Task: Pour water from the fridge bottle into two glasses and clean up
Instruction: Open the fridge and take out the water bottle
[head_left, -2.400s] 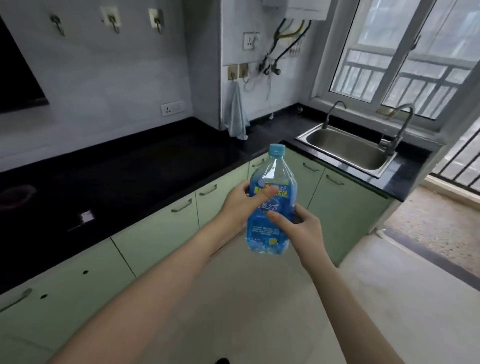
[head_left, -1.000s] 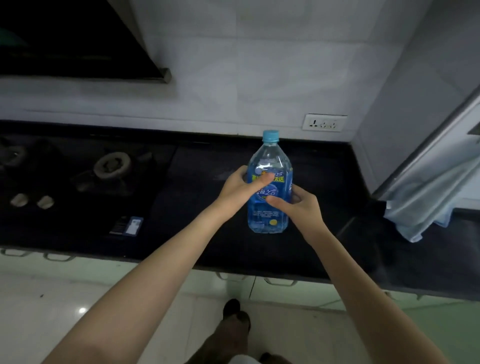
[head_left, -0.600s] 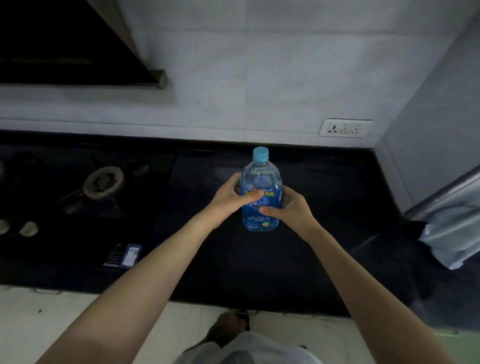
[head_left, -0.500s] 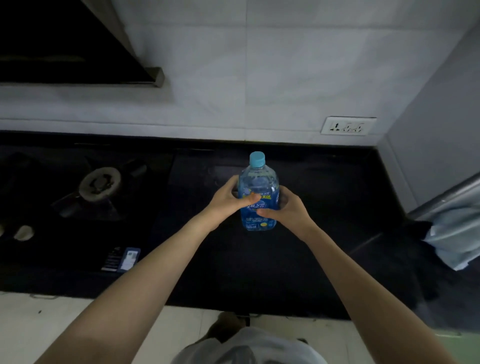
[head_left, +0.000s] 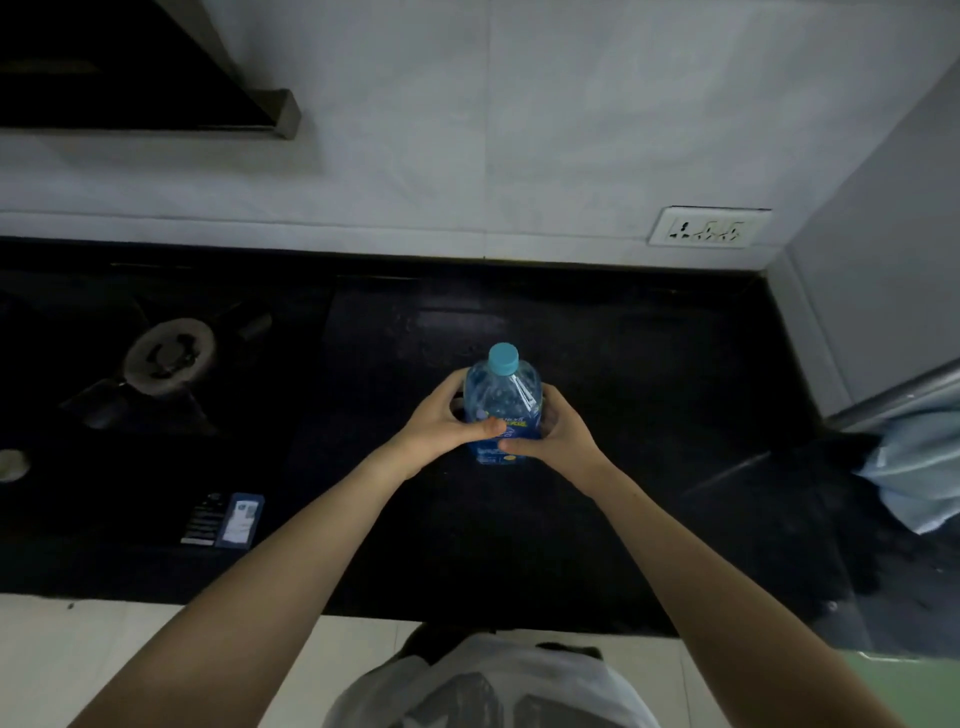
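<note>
bottle (head_left: 503, 402) lower, farther out over counter (head_left: 623, 415) | both hands' fingers (head_left: 447, 387) still gripping it

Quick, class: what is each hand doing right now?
Left hand: grips the clear plastic water bottle with blue label and cap.
Right hand: grips the same bottle.

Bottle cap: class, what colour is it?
Light blue; the cap shows best in the head view.
</note>
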